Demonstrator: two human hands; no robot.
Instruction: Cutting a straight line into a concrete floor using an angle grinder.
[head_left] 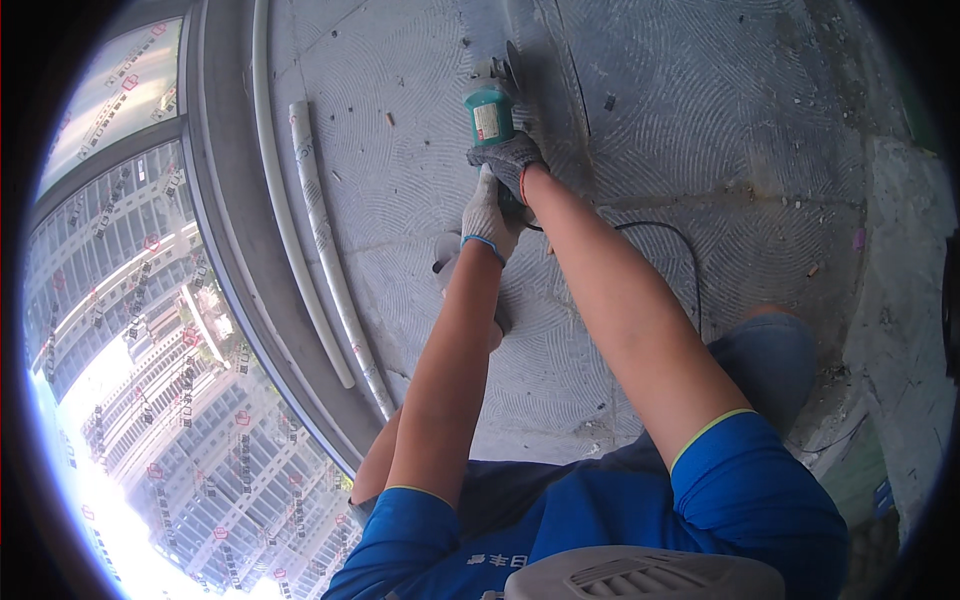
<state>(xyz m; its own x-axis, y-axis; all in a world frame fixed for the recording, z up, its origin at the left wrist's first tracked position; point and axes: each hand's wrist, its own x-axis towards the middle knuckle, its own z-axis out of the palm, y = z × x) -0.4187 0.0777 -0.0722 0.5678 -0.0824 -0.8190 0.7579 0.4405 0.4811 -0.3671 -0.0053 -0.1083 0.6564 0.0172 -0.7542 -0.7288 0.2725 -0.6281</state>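
A green angle grinder [484, 112] points away from me, low over the grey floor. Its thin cutting disc [515, 70] stands on edge on the right side of the metal head; whether it touches the floor I cannot tell. My right hand [508, 154], in a dark grey knitted glove, is wrapped round the grinder's body. Behind it my left hand [487, 214], in a white knitted glove, grips the rear part of the tool, which is mostly hidden by both hands. A black power cord [685, 245] runs from the rear and curves off to the right.
Two long white pipes [318, 195] lie along the left, beside the window frame [235, 200]. The floor [700, 110] has combed swirl ridges, a dark straight groove right of the grinder and scattered debris. A rough wall base [900, 280] stands at the right.
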